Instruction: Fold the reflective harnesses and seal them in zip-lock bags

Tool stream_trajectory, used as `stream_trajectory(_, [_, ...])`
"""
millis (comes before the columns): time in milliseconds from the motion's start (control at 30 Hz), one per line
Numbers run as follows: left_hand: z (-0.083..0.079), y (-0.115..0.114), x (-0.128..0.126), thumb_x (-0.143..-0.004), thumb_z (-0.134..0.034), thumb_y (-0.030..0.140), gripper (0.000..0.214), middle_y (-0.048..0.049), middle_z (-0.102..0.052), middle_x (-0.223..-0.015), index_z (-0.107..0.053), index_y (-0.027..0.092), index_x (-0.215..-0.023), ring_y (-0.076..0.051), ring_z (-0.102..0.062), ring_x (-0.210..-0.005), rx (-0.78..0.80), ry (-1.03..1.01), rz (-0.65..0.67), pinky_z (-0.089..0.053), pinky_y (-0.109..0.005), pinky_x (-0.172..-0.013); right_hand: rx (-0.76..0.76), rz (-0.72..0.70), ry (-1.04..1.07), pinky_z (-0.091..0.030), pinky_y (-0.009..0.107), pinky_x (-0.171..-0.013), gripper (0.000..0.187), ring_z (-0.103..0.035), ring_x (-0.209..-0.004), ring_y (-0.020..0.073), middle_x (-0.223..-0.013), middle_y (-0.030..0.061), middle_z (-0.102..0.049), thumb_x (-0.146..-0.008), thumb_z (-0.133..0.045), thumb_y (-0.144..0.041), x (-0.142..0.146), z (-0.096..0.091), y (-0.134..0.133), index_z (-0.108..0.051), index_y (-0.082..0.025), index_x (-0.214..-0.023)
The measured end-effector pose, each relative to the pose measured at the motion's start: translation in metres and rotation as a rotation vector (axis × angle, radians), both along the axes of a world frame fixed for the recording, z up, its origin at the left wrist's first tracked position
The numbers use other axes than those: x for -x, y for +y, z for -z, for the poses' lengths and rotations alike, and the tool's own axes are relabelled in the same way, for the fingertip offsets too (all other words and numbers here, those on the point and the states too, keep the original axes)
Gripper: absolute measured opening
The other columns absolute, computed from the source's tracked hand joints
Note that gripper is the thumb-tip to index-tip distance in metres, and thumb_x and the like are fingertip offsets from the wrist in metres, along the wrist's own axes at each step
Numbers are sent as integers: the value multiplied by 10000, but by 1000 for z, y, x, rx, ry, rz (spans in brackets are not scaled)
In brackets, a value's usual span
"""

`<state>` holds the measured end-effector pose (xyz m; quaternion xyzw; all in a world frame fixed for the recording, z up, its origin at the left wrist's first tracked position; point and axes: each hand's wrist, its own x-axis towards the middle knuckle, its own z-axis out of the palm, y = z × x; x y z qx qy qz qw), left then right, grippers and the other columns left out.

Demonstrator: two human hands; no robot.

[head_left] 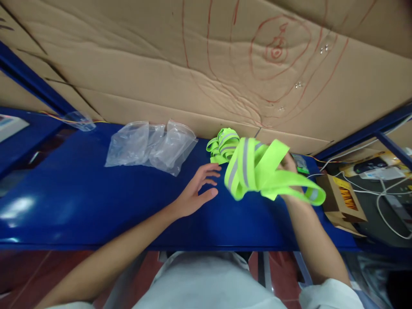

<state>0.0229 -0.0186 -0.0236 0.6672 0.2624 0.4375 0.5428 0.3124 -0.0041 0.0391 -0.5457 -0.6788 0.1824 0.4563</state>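
Note:
A loose bundle of neon-yellow reflective strap (246, 165) with grey stripes hangs above the table from my right hand (289, 164). Most of that hand is hidden behind the strap, which is looped and folded with one long loop sticking out to the right. My left hand (198, 191) is held over the table to the left of the bundle, fingers apart and nothing in it. Just beyond, a second bundle of the same reflective strap (225, 143) lies against the cardboard, partly covered by the held one.
Clear plastic zip bags (151, 146) lie at the back left of the blue table (128, 197). A cardboard wall (144, 64) with red drawn rings rises behind. At right are an open cardboard box (343, 201), white cables (380, 193) and a blue metal frame (392, 146).

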Motion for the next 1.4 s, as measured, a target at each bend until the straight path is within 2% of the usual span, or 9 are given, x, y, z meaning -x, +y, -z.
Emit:
stream_trajectory(100, [0,-5,-5,-790,-846,598,1032,-141,-335,-1664,-267,339,-1603,-335,-410,-1510,112,-75,86,-431,-461,-1197,53,-94,-79,-631,466,-884,386,-731,-999,270,-1118,78,-734,-914,-667,-458,50,12,-35,-596,-262,-1239])
stream_trajectory(233, [10,-9,-8,-700,-940,504,1080,-154,-471,-1588,-354,285,-1580,-372,-471,-1480,545,-111,357,-426,-518,-1202,36,-315,-240,-497,526,-1169,594,-541,-1412,321,-1488,170,-544,-899,-741,-316,86,25,-57,-503,-251,-1439])
stream_trajectory(367, [17,-13,-9,-625,-997,322,1031,-161,-620,-1442,-462,227,-1501,-354,-587,-1373,776,-165,452,-499,-479,-1117,111,-532,-244,-450,516,-1229,773,-370,-1566,312,-1686,156,-301,-895,-760,-316,79,32,-49,-372,-299,-1564])
stream_trajectory(567, [11,-11,-11,-692,-955,256,886,-126,-700,-1352,-534,227,-1471,-283,-690,-1218,903,-211,365,-550,-378,-1000,233,-577,-2,-512,524,-1176,677,-419,-1539,335,-1645,134,-387,-932,-663,-549,53,44,-40,-423,-349,-1534])
stream_trajectory(800, [13,-2,2,-697,-921,509,548,-80,-806,-937,-774,120,-1054,-202,-751,-789,1380,-351,406,-604,-298,-783,-27,-439,-212,-496,612,-1161,784,-527,-1429,391,-1528,145,-512,-892,-718,-578,45,63,-41,-397,-363,-1574])
stream_trajectory(1033, [8,0,7,-760,-880,577,583,-91,-795,-1124,-775,143,-1135,-241,-760,-964,1013,-71,530,-590,-320,-890,178,-137,87,-645,470,-910,517,-710,-1127,305,-1274,111,-679,-916,-713,-431,47,60,-47,-533,-340,-1392])
stream_trajectory(1200, [8,5,9,-839,-822,255,752,-109,-667,-1381,-483,240,-1511,-283,-661,-1262,635,-80,208,-557,-398,-1040,267,-14,203,-631,423,-885,328,-697,-1085,267,-1179,85,-682,-948,-681,-465,49,59,-40,-599,-309,-1225])
stream_trajectory(1300, [9,9,12,-767,-863,212,1016,-116,-478,-1590,-311,355,-1608,-327,-537,-1432,531,-174,189,-522,-446,-1114,306,-79,194,-625,381,-854,263,-695,-1073,244,-1174,76,-688,-961,-695,-395,51,57,-38,-614,-306,-1194])
stream_trajectory(1400, [4,16,18,-800,-851,468,833,-117,-495,-1581,-478,325,-1531,-357,-555,-1407,578,-304,263,-530,-459,-1089,193,-235,103,-600,424,-957,316,-671,-1175,261,-1241,84,-660,-907,-773,-273,53,53,-40,-615,-282,-1181])
